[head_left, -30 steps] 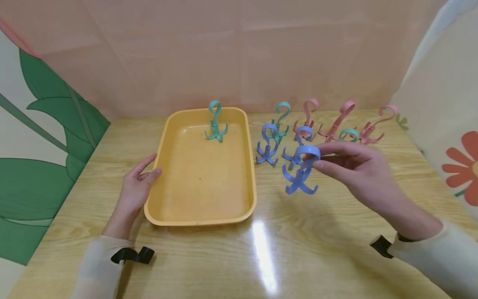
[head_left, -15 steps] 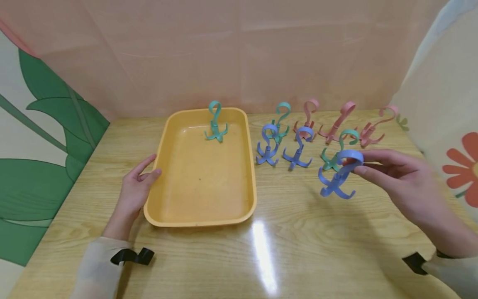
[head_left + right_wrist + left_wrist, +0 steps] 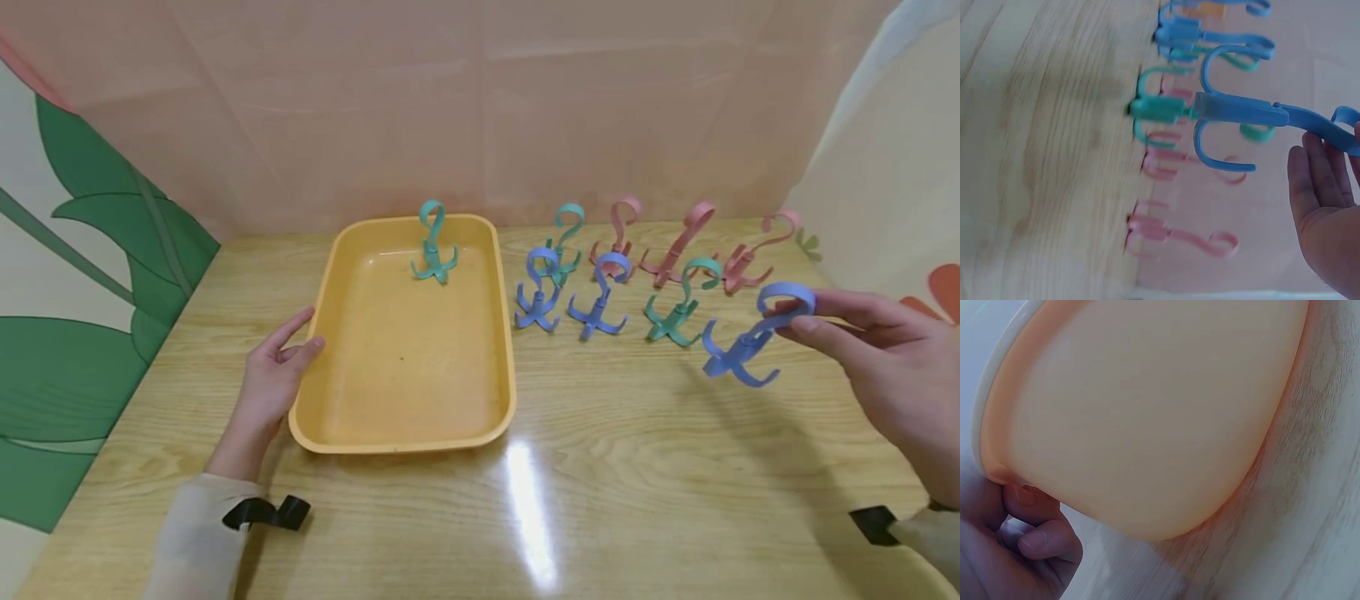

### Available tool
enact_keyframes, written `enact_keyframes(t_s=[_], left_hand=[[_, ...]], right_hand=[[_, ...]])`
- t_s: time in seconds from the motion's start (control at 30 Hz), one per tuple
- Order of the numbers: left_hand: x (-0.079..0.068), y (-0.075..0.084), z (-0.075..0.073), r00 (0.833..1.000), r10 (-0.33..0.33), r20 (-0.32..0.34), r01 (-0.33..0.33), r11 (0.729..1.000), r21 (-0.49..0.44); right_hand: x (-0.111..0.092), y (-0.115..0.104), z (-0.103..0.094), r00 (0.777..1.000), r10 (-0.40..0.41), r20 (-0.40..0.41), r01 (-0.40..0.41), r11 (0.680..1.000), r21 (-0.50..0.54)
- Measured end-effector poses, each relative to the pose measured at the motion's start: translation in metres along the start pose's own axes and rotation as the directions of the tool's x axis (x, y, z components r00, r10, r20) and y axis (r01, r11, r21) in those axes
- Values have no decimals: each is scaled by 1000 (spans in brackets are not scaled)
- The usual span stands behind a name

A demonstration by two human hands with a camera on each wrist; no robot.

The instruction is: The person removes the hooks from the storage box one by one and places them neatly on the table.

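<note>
My right hand (image 3: 892, 354) pinches a blue four-pronged hook (image 3: 750, 337) by its curved top, raised off the table at the right with its prongs tilted down to the left. In the right wrist view the blue hook (image 3: 1241, 109) overlaps a green hook behind it. My left hand (image 3: 273, 375) grips the left rim of a yellow tray (image 3: 300, 417), thumb over the edge; its fingers (image 3: 1047, 540) curl under the rim. Inside the tray a green hook (image 3: 432, 250) stands near the back wall.
Two blue hooks (image 3: 598, 308) and a green hook (image 3: 675, 317) stand right of the tray. Behind them are another green hook (image 3: 562, 254) and several pink hooks (image 3: 675, 250). A pink sheet (image 3: 480, 108) hangs at the table's back edge.
My right hand has moved to the right with the blue hook, uncovering the front green hook. The left hand and tray have stayed in place.
</note>
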State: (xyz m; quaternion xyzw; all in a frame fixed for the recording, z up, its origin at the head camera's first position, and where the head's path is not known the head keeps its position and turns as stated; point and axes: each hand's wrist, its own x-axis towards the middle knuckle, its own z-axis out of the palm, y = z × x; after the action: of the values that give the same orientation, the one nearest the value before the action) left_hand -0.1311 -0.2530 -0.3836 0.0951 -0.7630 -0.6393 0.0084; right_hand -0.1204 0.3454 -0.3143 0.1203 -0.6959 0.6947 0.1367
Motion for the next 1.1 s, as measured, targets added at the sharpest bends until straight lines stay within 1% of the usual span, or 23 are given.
enact_keyframes(t_s=[0.13, 0.17, 0.2, 0.33, 0.37, 0.43, 0.57, 0.6, 0.8, 0.93, 1.0, 1.07, 1.1], left_hand=[[0, -1, 0, 1000, 3, -1, -3, 1000, -8], [0, -1, 0, 1000, 4, -3, -4, 1000, -9], [0, -1, 0, 1000, 6, -4, -6, 1000, -10], [0, -2, -1, 1000, 3, -7, -3, 1000, -17], [0, -2, -1, 1000, 2, -7, -2, 1000, -19], [1, -2, -1, 1000, -2, -7, 2, 1000, -24], [1, -1, -1, 1000, -6, 2, 6, 999, -34], [1, -1, -1, 1000, -7, 5, 8, 999, -38], [0, -1, -1, 1000, -14, 3, 14, 999, -48], [1, -1, 0, 1000, -9, 7, 9, 999, -38], [1, -1, 0, 1000, -7, 9, 7, 999, -33], [2, -2, 0, 1000, -5, 8, 5, 1000, -26], [2, -2, 0, 1000, -4, 7, 4, 1000, -22]], right_hand=[[5, 10, -14, 998, -57, 17, 55, 994, 94], [6, 11, -16, 999, -54, 2, 54, 995, 79], [7, 13, -19, 999, -50, -6, 50, 996, 80], [11, 17, -28, 998, 17, -63, -12, 997, 71], [12, 18, -30, 997, 25, -72, -20, 997, 81], [15, 22, -33, 996, 40, -78, -29, 990, 137], [19, 32, -38, 997, 28, -67, -7, 959, 283], [20, 34, -39, 998, 23, -63, -3, 952, 305], [27, 47, -47, 995, 68, -69, -36, 919, 393], [31, 51, -53, 991, 125, -56, -82, 870, 486], [33, 54, -53, 989, 140, -43, -97, 845, 527], [35, 56, -52, 988, 152, -35, -109, 832, 544], [36, 57, -52, 987, 155, -33, -112, 831, 545]])
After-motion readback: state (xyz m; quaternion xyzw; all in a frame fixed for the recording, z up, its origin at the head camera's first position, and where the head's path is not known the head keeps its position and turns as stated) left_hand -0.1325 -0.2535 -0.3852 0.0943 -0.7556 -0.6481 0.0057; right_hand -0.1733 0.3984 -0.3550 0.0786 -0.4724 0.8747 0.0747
